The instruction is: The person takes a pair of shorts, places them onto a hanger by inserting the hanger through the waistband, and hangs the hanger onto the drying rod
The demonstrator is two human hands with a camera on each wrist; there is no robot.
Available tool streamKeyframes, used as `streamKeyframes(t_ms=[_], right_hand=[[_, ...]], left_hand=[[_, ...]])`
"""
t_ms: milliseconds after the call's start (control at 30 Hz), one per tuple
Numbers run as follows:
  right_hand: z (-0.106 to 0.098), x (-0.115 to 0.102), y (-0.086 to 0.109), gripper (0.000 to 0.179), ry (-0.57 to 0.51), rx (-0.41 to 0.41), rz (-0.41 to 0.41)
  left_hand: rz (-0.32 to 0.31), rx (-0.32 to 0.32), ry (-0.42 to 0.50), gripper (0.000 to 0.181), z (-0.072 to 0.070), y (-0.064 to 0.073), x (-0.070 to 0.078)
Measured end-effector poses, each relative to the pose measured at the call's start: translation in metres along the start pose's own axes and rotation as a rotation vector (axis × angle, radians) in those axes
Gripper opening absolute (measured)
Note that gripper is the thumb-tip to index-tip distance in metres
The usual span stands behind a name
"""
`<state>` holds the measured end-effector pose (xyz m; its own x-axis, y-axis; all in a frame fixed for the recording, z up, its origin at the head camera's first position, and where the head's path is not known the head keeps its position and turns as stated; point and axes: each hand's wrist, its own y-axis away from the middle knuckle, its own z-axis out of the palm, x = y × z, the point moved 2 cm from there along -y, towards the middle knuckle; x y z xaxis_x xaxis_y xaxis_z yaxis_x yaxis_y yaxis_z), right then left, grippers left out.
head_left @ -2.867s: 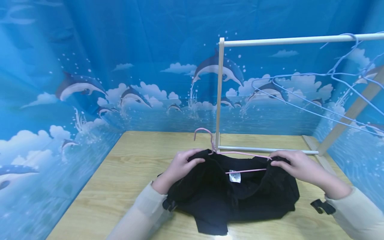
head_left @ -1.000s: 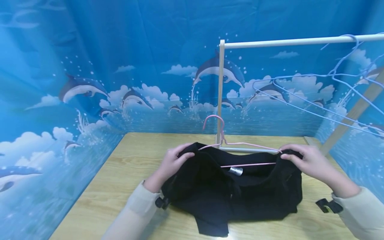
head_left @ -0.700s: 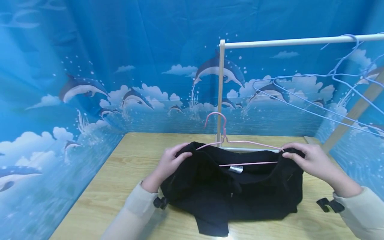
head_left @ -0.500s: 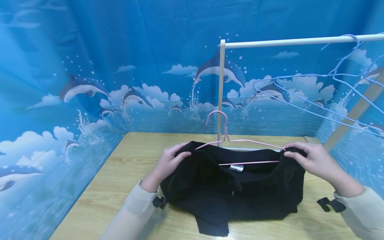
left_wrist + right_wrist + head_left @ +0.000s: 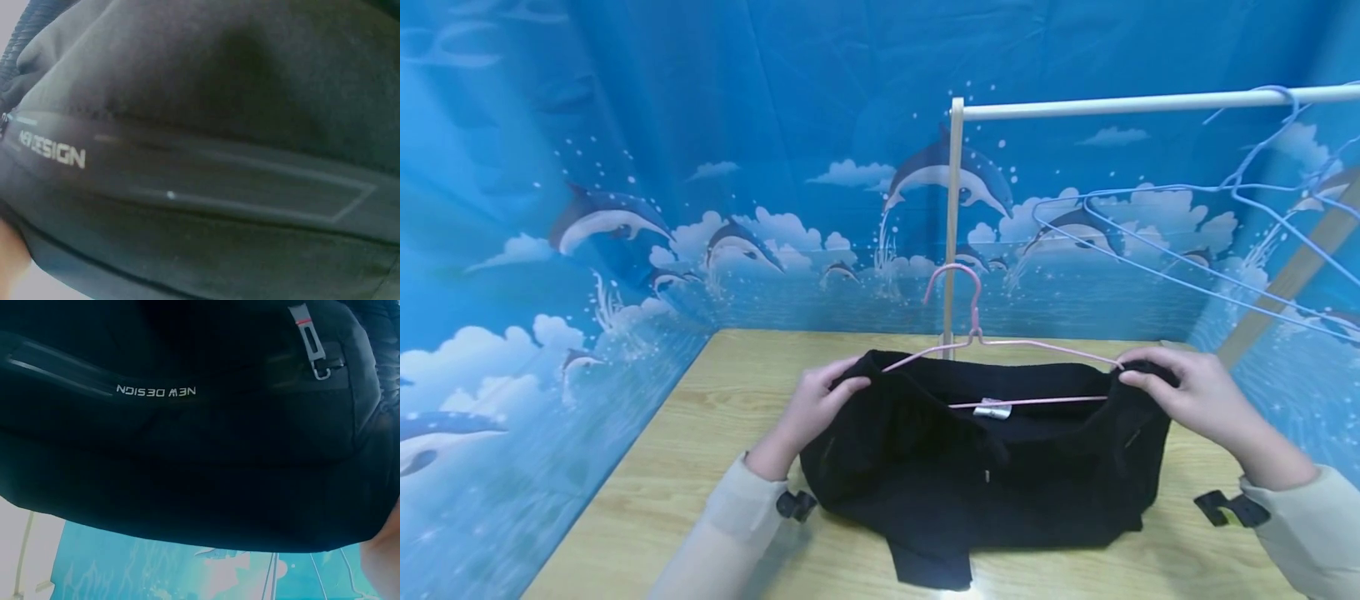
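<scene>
A pair of black pants (image 5: 1030, 492) lies partly raised off the table, waistband up. A pink wire hanger (image 5: 976, 329) sits inside the waist opening, its hook above the cloth and its lower bar crossing in front of a white label (image 5: 992, 409). My left hand (image 5: 812, 408) pinches the left side of the waistband beside the hanger's end. At the other end, my right hand (image 5: 1198, 396) pinches the waistband with the hanger tip just by the thumb. Wrist views are filled by pant fabric (image 5: 206, 81) printed "NEW DESIGN"; a zipper pull (image 5: 309, 340) shows on the right.
Behind the pants stands a rack with a white rail (image 5: 1112, 106) and a wooden post (image 5: 953, 225). Blue wire hangers (image 5: 1232, 185) hang from its right part. A dolphin-print curtain (image 5: 760, 167) surrounds the wooden table (image 5: 685, 450).
The pink hanger has risen and shifted right, along with the waistband. My hands have drawn farther apart, stretching the waist opening wider.
</scene>
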<state>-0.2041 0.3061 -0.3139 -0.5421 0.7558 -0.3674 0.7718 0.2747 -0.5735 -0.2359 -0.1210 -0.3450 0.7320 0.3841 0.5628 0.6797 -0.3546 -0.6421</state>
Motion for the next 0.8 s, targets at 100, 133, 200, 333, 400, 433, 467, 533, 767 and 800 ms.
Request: streamKeyframes(t_ms=[100,133,200,333,400,433,467,533,767,800], right_hand=[[-0.001,0.002,0.000,0.011,-0.007,0.007,0.023],[-0.002,0.002,0.000,0.011,-0.007,0.012,0.028],[-0.004,0.003,0.000,0.010,-0.018,0.016,0.041],[-0.006,0.006,0.001,0.011,-0.026,0.011,0.074],[-0.008,0.007,0.001,0.011,-0.020,0.013,0.083],[-0.008,0.007,0.002,0.011,-0.012,0.014,0.088],[-0.009,0.007,0.002,0.011,-0.002,0.017,0.091],[-0.010,0.007,0.002,0.012,0.014,0.023,0.090],[-0.012,0.006,0.000,0.011,0.027,0.061,0.094],[-0.012,0.006,-0.001,0.011,0.026,0.063,0.100]], left_hand=[[-0.013,0.000,-0.006,0.024,-0.002,0.000,0.000],[-0.014,0.001,-0.011,0.024,-0.002,0.001,0.000],[-0.015,0.002,-0.018,0.025,-0.003,0.001,-0.001],[0.006,0.002,-0.031,0.026,-0.005,0.002,-0.002],[0.016,0.001,-0.037,0.026,-0.006,0.002,-0.002],[0.021,0.004,-0.043,0.026,-0.006,0.002,-0.003],[0.025,0.007,-0.050,0.025,-0.007,0.003,-0.004],[0.031,0.014,-0.068,0.025,-0.009,0.004,-0.006],[0.039,0.000,-0.123,0.024,-0.014,0.008,-0.010],[0.032,-0.009,-0.124,0.024,-0.013,0.008,-0.010]])
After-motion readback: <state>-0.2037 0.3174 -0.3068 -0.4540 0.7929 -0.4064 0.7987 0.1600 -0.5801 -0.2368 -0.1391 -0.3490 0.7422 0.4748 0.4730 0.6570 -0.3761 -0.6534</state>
